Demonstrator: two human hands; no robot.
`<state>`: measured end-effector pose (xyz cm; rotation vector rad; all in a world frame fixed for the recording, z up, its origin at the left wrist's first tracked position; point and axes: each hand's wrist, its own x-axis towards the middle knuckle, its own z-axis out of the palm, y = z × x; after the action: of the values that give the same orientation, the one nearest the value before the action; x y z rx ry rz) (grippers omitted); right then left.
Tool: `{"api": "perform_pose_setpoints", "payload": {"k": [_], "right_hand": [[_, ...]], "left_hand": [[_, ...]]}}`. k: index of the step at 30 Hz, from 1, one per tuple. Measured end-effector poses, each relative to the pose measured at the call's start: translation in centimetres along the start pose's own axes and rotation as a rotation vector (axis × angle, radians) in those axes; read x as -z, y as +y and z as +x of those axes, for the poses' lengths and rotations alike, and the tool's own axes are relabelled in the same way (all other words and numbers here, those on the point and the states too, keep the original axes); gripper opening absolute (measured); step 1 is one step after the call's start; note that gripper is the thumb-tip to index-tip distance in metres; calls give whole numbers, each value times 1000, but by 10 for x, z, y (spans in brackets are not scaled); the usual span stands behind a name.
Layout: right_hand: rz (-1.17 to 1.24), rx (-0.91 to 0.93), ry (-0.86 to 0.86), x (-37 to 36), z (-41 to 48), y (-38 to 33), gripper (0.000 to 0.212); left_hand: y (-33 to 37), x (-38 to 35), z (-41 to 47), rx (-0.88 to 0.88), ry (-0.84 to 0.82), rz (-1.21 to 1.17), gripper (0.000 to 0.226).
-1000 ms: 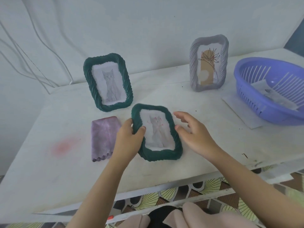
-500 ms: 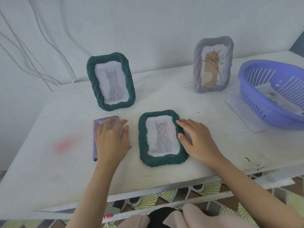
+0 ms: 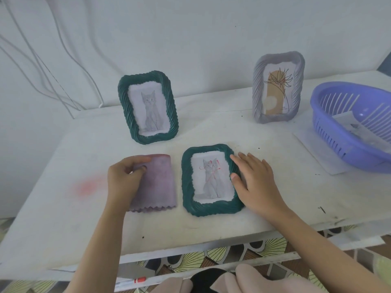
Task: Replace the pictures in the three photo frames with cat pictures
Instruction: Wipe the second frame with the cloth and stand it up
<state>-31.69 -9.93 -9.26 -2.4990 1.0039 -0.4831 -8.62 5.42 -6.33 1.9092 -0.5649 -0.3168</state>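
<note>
your left hand (image 3: 124,176) is at eight o'clock on the table (image 3: 63,229), fingers curled over the top left corner of the purple cloth (image 3: 157,185), thumb and a fingertip pinching its edge; the cloth lies flat, just beside the lying green frame at its nine o'clock; at that frame's eleven o'clock the standing green frame (image 3: 148,106) is upright with a grey cat in it; the lying green frame (image 3: 209,180) rests face up near the front edge, showing a cat with a red ribbon; your right hand (image 3: 256,182) is spread, fingers straight, resting on its three o'clock rim and gripping nothing; at one o'clock the grey frame (image 3: 278,87) stands with a plant drawing, no cat; at three o'clock the blue basket (image 3: 347,132) holds a sheet too blurred to read; i judge two frames done, and the second about to be wiped; lift the cloth, steady the frame with your right hand, then stand it up; the grey frame is left to refill.
</note>
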Motion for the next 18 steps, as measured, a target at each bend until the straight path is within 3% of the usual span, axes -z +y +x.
{"api": "perform_pose_setpoints", "payload": {"k": [4, 7, 10, 12, 16, 18], "right_hand": [[174, 91, 47, 2, 2, -20, 48], [426, 122, -42, 6, 5, -44, 45], [674, 78, -175, 9, 6, -68, 60], [802, 65, -178, 9, 8, -80, 66], [1022, -47, -76, 12, 17, -84, 56], [997, -112, -99, 17, 22, -75, 56]], "left_hand": [[11, 3, -4, 2, -78, -273, 42], [26, 2, -7, -38, -169, -435, 45], [44, -6, -13, -55, -239, -536, 44], [55, -13, -18, -72, -283, -582, 37], [64, -21, -24, -86, -346, -658, 23], [61, -23, -24, -99, -375, -636, 25]]}}
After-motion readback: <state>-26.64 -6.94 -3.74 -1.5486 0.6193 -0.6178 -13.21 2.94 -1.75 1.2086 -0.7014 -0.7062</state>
